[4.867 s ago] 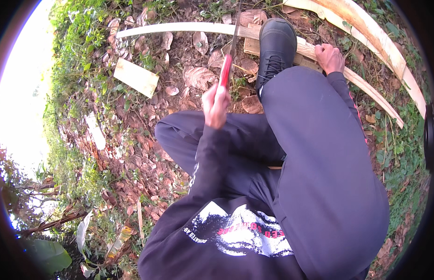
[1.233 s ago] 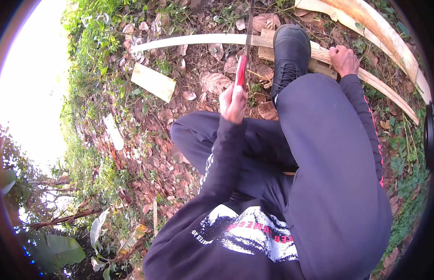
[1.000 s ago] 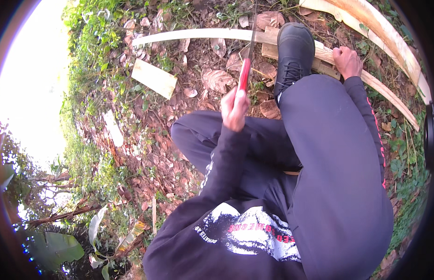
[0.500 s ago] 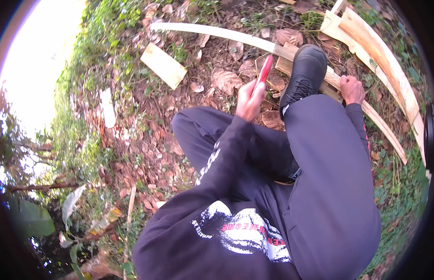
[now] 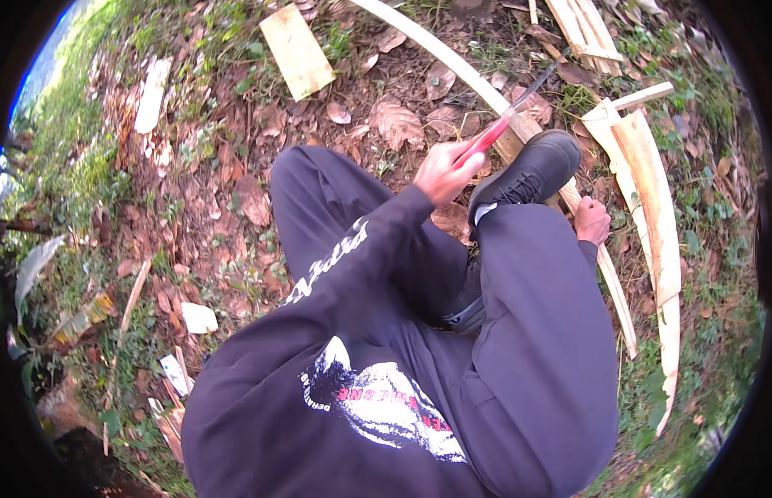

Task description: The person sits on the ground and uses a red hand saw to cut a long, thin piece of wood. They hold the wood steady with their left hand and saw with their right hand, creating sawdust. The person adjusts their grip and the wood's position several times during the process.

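My left hand (image 5: 446,173) is closed around the red handle of a knife (image 5: 490,135). Its narrow dark blade reaches away to the right, over or against a long, pale wooden strip (image 5: 456,65); contact is unclear. The curved strip runs from the far edge, beneath my black shoe (image 5: 537,166), and on toward me at the right. Under it, beside the shoe, is a wooden block (image 5: 512,148), partly covered. Just right of the shoe, my right hand (image 5: 592,221) grips the near part of the strip, fingers curled.
Long, split wooden pieces (image 5: 655,207) lie to the right, with a bundle of sticks (image 5: 586,37) beyond them. A flat board (image 5: 297,52) and a pale slat (image 5: 153,95) rest at the far left. Dry leaves (image 5: 396,123) and grass cover the ground.
The whole view has shifted. My left hand has tilted the knife from nearly upright to pointing right, and its blade now shows by the strip. My right hand stays on the strip.
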A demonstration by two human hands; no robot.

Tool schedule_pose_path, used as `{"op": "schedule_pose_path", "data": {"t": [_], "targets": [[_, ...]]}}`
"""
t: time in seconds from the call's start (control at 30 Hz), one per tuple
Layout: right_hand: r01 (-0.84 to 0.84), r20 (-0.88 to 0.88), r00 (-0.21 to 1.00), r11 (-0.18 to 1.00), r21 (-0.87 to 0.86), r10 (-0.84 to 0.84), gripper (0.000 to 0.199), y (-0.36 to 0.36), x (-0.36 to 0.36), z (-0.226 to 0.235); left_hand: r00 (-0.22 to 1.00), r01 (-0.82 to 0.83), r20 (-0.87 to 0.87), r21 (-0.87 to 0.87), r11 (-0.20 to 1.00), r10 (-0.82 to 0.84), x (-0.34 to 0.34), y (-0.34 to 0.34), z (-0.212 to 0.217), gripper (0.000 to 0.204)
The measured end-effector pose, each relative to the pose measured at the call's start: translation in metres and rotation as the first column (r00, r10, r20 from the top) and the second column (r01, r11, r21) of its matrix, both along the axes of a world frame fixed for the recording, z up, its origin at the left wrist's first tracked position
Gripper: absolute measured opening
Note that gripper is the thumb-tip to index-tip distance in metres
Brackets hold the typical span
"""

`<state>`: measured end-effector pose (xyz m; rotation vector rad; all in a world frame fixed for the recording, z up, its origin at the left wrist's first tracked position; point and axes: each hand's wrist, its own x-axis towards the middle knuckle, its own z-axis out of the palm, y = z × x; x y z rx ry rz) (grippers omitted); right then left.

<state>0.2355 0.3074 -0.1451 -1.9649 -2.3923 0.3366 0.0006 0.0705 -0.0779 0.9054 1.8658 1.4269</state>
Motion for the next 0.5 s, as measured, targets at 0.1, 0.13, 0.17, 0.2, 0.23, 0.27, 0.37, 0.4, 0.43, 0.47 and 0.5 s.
{"op": "schedule_pose_path", "data": {"t": [0.1,0.13,0.17,0.2,0.23,0.27,0.37,0.4,0.43,0.47,0.5], "targets": [[0.084,0.014,0.996,0.995,0.063,-0.085,0.043,0.007,0.013,0.012,0.997,0.047,-0.066,0.038,0.998,-0.044,-0.004,0.038,0.005,0.028],[0.071,0.022,0.997,0.996,0.06,-0.072,0.043,0.008,0.013,0.006,0.999,0.035,-0.024,0.019,0.999,-0.034,0.0,0.022,0.005,0.028],[0.074,0.012,0.997,0.996,0.053,-0.075,0.043,0.011,0.015,0.009,0.999,0.052,0.012,0.011,0.999,-0.052,0.003,0.012,0.009,0.028],[0.086,0.001,0.996,0.995,0.049,-0.086,0.043,0.013,0.017,0.013,0.997,0.045,0.063,0.021,0.999,-0.046,0.008,-0.004,0.016,0.028],[0.095,-0.008,0.996,0.995,0.038,-0.094,0.043,0.012,0.021,0.017,0.993,0.035,0.115,0.023,0.999,-0.037,0.014,-0.028,0.024,0.027],[0.081,0.005,0.997,0.995,0.059,-0.081,0.043,0.013,0.023,0.013,0.989,0.023,0.146,0.021,1.0,-0.026,0.018,-0.056,0.024,0.027],[0.035,0.036,0.999,0.998,0.052,-0.037,0.043,0.012,0.018,0.008,0.996,0.042,0.082,-0.031,0.999,-0.04,0.016,-0.065,0.019,0.024],[0.032,0.032,0.999,0.999,0.044,-0.033,0.043,0.011,0.017,0.007,0.998,0.062,0.028,-0.06,0.996,-0.06,0.012,-0.058,0.02,0.025],[0.032,0.026,0.999,0.999,0.036,-0.033,0.043,0.011,0.016,0.006,0.998,0.04,0.039,-0.04,0.998,-0.039,0.009,-0.034,0.021,0.024],[0.031,0.021,0.999,0.999,0.034,-0.032,0.043,0.012,0.014,0.008,1.0,0.012,0.027,0.01,1.0,-0.012,0.003,-0.01,0.005,0.027],[0.03,0.014,0.999,0.999,0.033,-0.03,0.043,0.011,0.01,0.009,0.999,0.021,-0.047,0.02,1.0,-0.02,-0.007,0.01,-0.012,0.029]]}}
